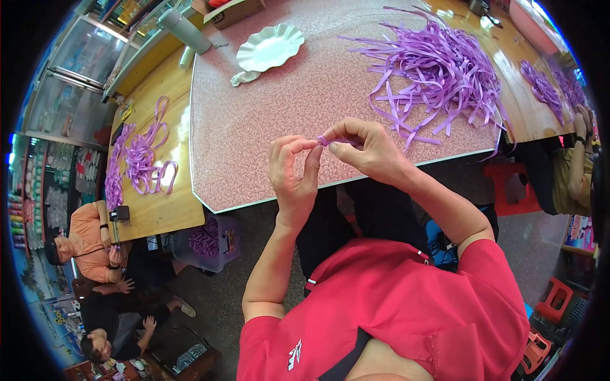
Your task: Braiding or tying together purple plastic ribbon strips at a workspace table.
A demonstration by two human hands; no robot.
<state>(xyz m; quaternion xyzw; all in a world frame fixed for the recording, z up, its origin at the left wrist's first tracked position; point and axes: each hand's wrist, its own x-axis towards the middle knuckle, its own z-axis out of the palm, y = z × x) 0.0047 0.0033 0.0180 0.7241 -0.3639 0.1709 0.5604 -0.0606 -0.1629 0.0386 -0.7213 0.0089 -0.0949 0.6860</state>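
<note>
The small purple ribbon piece [323, 141] is in the air over the near part of the pink speckled table [254, 127], between the fingertips of both hands. Seen from the left hand [293, 173], it lies to the right, at the tips of thumb and forefinger, which are together at its left side. Seen from the right hand [372, 147], it lies to the left, and here thumb and forefinger are clamped on it. It looks like a little loop or knot; it is too small and too covered for me to tell its long axis. Neither hand is clearly nearer to it. The heap of purple ribbons [438, 70] lies along the right edge of the table, and the right hand is nearer to this heap. The scalloped plate [272, 47] is near the far edge, toward the left corner.

About writing: the red shirt [394, 311] bears a small white emblem [295, 355] on the chest, turned sideways, and the cardboard box [236, 13] beyond the table has a dark printed mark.
</note>
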